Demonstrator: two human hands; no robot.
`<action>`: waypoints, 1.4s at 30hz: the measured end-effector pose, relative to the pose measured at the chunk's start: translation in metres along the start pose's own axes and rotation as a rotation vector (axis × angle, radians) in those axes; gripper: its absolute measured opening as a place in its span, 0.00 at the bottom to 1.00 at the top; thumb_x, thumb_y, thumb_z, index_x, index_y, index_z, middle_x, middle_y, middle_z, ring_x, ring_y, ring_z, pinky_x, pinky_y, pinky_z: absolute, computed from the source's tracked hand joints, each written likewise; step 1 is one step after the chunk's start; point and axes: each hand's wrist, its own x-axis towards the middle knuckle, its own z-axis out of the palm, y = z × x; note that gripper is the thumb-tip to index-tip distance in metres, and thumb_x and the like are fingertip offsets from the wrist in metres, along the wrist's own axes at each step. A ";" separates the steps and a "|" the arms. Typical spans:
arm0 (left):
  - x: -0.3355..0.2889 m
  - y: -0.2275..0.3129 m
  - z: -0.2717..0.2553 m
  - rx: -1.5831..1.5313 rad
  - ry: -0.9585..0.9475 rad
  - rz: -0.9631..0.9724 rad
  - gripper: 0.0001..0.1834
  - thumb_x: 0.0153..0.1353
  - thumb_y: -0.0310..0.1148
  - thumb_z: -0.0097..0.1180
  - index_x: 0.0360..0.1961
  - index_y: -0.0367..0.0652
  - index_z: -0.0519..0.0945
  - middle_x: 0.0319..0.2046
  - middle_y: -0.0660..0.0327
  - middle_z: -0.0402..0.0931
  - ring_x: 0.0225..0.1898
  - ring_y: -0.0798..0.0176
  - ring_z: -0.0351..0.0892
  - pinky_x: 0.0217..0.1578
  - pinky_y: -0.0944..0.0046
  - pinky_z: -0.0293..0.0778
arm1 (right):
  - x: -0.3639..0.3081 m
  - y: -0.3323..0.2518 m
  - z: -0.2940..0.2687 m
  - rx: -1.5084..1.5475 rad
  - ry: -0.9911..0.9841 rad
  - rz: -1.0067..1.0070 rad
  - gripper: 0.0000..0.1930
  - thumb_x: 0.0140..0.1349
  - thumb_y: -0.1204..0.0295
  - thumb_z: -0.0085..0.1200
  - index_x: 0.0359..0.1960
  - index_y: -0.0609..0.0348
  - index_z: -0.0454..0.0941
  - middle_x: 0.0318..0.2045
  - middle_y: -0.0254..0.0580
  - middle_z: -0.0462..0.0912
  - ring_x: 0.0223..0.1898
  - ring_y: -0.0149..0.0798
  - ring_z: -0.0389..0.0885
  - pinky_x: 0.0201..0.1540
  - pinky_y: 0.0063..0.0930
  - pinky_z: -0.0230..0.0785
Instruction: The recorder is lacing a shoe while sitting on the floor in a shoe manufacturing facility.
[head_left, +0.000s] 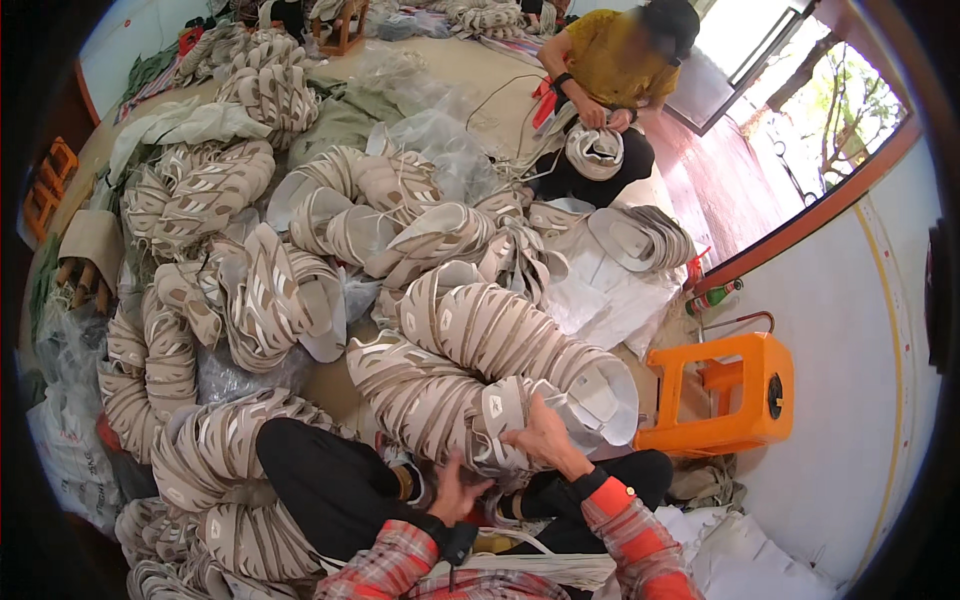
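Note:
Between my knees lies a long row of nested beige and white shoe uppers (pixel 420 395). My right hand (pixel 548 437) is closed on a shoe upper (pixel 505 408) at the near end of this row, its thumb and fingers on the edge. Lower and to the left, my left hand (pixel 457 494) is just below the row, fingers apart, with nothing visible in it. A second curved row of nested uppers (pixel 520 335) runs right behind the first, ending in pale grey inner faces beside my right hand.
More bundled uppers (pixel 285 300) cover the floor to the left and ahead. An orange plastic stool (pixel 720 390) stands at right by the wall, a green bottle (pixel 714 298) behind it. Across from me, a person in a yellow shirt (pixel 610 60) handles a shoe upper (pixel 595 152). Plastic sheeting (pixel 440 140) lies behind.

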 end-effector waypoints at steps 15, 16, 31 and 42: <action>0.001 0.032 -0.007 0.289 -0.038 -0.030 0.32 0.56 0.52 0.56 0.55 0.45 0.65 0.50 0.60 0.68 0.44 0.60 0.74 0.38 0.55 0.75 | 0.023 0.006 0.121 0.144 0.205 0.115 0.34 0.40 0.63 0.65 0.43 0.73 0.61 0.35 0.70 0.76 0.40 0.65 0.75 0.42 0.46 0.67; -0.006 0.049 -0.002 0.403 0.019 -0.087 0.27 0.56 0.50 0.55 0.50 0.43 0.68 0.46 0.59 0.70 0.40 0.60 0.74 0.36 0.56 0.74 | 0.025 0.000 0.128 0.241 0.331 0.219 0.33 0.40 0.65 0.64 0.43 0.74 0.61 0.36 0.71 0.75 0.41 0.65 0.74 0.44 0.46 0.67; 0.123 0.244 -0.022 0.308 0.271 0.284 0.34 0.63 0.61 0.30 0.53 0.45 0.71 0.47 0.57 0.75 0.47 0.56 0.75 0.49 0.57 0.70 | 0.031 0.057 0.141 1.225 -0.044 0.166 0.22 0.49 0.75 0.54 0.48 0.69 0.71 0.43 0.42 0.77 0.45 0.36 0.74 0.49 0.28 0.65; 0.025 0.270 0.041 0.991 -0.090 0.445 0.29 0.59 0.54 0.45 0.53 0.42 0.71 0.51 0.55 0.72 0.52 0.58 0.71 0.55 0.57 0.64 | -0.001 0.039 0.019 1.893 -0.314 0.431 0.26 0.53 0.68 0.51 0.55 0.60 0.67 0.51 0.50 0.74 0.51 0.47 0.74 0.55 0.45 0.66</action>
